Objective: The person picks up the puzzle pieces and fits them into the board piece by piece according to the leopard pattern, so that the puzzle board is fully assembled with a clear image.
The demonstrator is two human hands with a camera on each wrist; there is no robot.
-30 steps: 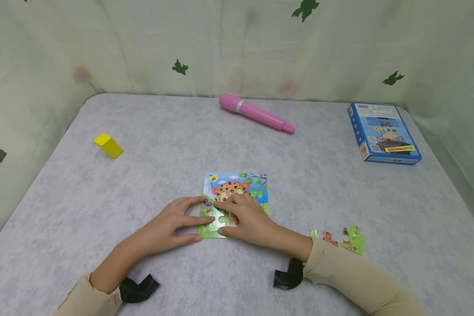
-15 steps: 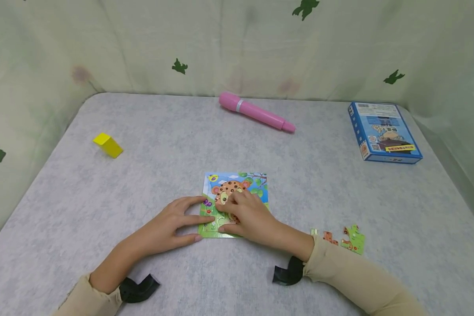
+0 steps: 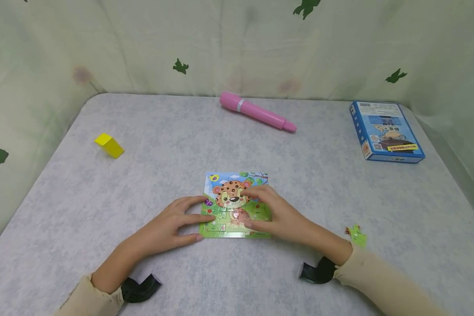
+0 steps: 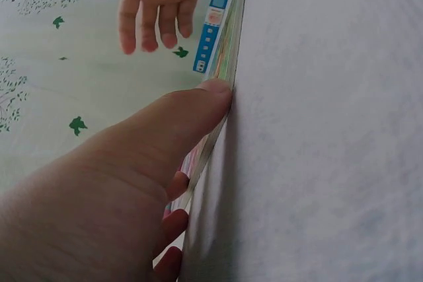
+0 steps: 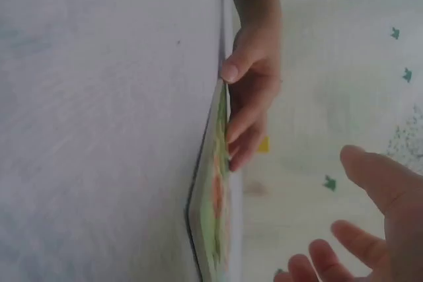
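Observation:
A square jigsaw puzzle [image 3: 234,199] with a spotted leopard cub on green and blue lies flat on the table, several pieces fitted in its frame. My left hand [image 3: 177,224] rests along its left edge, fingers spread and straight; in the left wrist view the thumb [image 4: 215,90] touches the board's edge. My right hand [image 3: 284,215] hovers over the puzzle's right side, fingers extended and apart, with nothing held. The right wrist view shows its fingers [image 5: 360,246] raised off the board. A loose green puzzle piece [image 3: 357,236] lies to the right, partly behind the right forearm.
A pink marker-shaped tube [image 3: 257,112] lies at the back of the table [image 3: 162,140]. A blue box [image 3: 388,132] is at the back right, a yellow block [image 3: 109,145] at the left. Black wrist mounts [image 3: 317,270] hang beneath both forearms.
My right hand has lifted off the puzzle and shifted right, its fingers opening and uncovering the leopard's face. Its sleeve now hides some loose pieces. The left hand has stayed put.

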